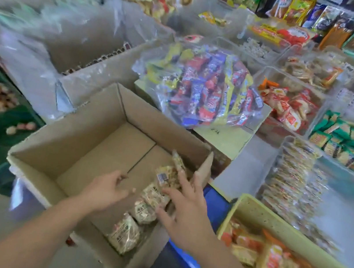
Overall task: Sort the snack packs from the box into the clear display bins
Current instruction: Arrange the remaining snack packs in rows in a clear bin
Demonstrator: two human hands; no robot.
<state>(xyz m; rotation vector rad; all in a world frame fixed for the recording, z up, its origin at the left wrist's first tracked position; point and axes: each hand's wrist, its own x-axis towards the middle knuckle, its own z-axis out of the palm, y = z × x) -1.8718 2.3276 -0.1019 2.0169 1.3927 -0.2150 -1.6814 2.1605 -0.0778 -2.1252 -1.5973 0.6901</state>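
Open cardboard box (83, 133) sits lower centre of frame, mostly bare inside. The remaining snack packs (125, 234) (clear wrap, pale brown contents) lie in a row along its right inner wall, from the near corner up to the far right flap.

Left hand (104, 192): inside the box, just left of the packs, fingers loosely curled, nothing in it. It's blurred, and I can't tell if it touches a pack.

Right hand (186, 214): fingers spread and fairly straight, resting on top of the upper packs. No closed grip visible.

Clear display bins (352, 189) are at the right of frame. The nearest holds stacked flat packs (291, 182), with green packs (350, 147) and red packs (291, 105) behind.

Yellow-green basket (273, 221) of orange packs lower right. Clear bag of mixed wrappers (207, 85) rests on a closed carton (224, 139) behind the box.
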